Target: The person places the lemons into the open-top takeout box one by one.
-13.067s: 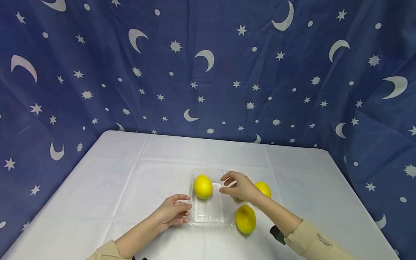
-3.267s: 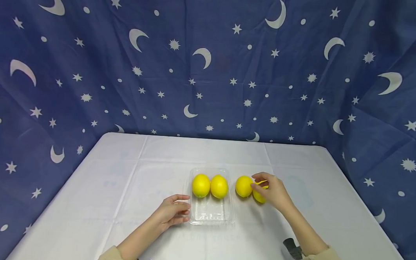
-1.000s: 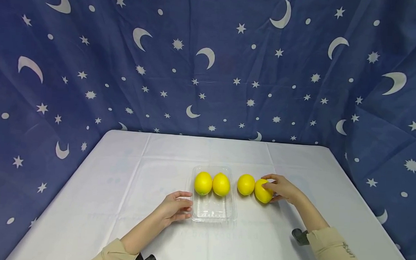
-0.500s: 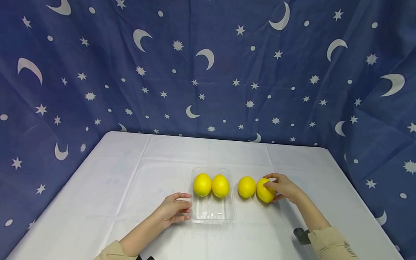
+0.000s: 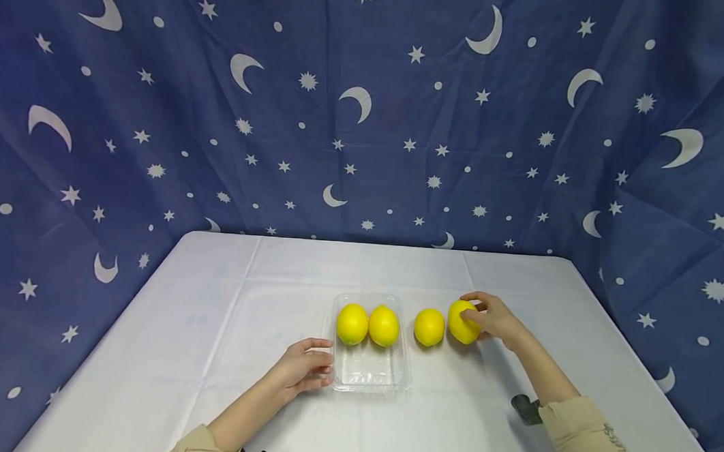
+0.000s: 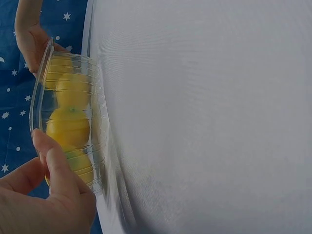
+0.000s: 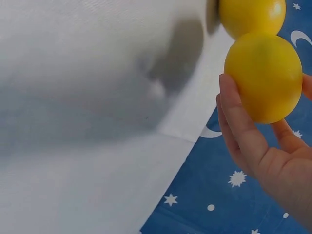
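Note:
My right hand (image 5: 497,320) grips a yellow lemon (image 5: 462,321) between thumb and fingers. The right wrist view shows this lemon (image 7: 265,78) raised off the tablecloth, with a shadow below. Just left of it another lemon (image 5: 429,327) lies on the cloth. Two more lemons, a left one (image 5: 352,324) and a right one (image 5: 384,326), sit side by side at the far end of a clear plastic container (image 5: 363,376). My left hand (image 5: 304,368) holds the container's left edge, and in the left wrist view its fingers (image 6: 58,168) overlap the rim.
A white cloth (image 5: 260,302) with fold lines covers the table. Behind it and along both sides hangs a dark blue curtain (image 5: 399,105) with moons and stars. The container's near half shows its bare ribbed bottom.
Over the last second my right hand has lifted its lemon and moved it slightly away from the neighbouring one. Earlier, a second lemon went into the container. My left hand has stayed at the edge.

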Available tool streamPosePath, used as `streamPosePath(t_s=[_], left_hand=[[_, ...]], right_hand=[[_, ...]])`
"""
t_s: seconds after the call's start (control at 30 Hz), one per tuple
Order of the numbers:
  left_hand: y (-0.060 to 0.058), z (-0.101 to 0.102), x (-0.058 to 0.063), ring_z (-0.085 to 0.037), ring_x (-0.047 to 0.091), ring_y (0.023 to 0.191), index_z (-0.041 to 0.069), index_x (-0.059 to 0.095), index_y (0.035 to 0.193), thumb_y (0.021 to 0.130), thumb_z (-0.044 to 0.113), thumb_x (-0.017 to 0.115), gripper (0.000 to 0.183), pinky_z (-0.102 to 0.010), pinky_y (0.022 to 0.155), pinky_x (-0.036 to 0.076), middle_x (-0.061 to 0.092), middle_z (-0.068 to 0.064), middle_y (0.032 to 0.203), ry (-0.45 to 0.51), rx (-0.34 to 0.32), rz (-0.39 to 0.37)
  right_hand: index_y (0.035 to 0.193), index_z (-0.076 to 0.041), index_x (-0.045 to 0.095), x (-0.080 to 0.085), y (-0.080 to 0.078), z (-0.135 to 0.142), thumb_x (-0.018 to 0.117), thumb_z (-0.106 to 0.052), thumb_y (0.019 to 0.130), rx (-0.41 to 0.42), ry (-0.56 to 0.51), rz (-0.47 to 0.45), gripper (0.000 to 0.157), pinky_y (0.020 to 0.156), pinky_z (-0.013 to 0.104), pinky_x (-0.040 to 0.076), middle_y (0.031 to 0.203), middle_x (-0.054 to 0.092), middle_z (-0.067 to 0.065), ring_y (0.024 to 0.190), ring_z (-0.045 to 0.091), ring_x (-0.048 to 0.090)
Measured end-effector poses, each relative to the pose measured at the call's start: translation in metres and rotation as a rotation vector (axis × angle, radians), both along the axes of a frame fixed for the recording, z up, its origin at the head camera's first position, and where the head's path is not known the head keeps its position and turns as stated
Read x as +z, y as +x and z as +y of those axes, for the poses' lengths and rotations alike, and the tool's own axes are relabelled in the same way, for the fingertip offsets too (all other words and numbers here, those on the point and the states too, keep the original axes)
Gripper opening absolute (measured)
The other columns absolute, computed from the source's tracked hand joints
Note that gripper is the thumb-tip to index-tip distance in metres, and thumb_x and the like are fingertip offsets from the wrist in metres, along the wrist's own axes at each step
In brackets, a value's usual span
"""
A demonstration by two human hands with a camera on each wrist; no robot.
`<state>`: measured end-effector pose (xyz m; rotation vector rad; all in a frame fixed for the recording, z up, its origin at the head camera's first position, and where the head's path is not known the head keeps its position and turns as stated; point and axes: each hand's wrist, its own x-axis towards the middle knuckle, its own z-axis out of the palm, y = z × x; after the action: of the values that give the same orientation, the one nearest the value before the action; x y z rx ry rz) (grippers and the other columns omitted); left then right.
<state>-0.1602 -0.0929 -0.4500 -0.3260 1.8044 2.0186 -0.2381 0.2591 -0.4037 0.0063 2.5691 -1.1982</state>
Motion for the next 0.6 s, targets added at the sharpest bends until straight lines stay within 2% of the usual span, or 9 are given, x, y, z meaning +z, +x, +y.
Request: streamPosePath(t_s=[0.3, 0.6], left_hand=[[0.000, 0.002, -0.001, -0.009, 0.057, 0.065, -0.003, 0.045, 0.126, 0.089, 0.000, 0.057, 0.038, -0.022, 0.061, 0.057, 0.056, -0.001, 0.077, 0.008, -0.002, -0.009], [-0.002, -0.001, 0.000, -0.009, 0.056, 0.067, -0.004, 0.046, 0.127, 0.090, 0.001, 0.057, 0.039, -0.023, 0.062, 0.057, 0.057, -0.001, 0.079, 0.008, -0.021, -0.016]], right_hand=[[0.137, 0.001, 0.040, 0.006, 0.002, -0.005, 0.053, -0.018, 0.093, -0.057, -0.044, 0.012, 0.049, 0.073, 0.036, 0.059, 0.128, 0.040, 0.032, 0.103, 0.036, 0.052], [0.138, -0.001, 0.039, 0.009, 0.005, -0.019, 0.053, -0.016, 0.093, -0.107, -0.163, 0.040, 0.050, 0.075, 0.037, 0.060, 0.131, 0.039, 0.029, 0.111, 0.039, 0.050]])
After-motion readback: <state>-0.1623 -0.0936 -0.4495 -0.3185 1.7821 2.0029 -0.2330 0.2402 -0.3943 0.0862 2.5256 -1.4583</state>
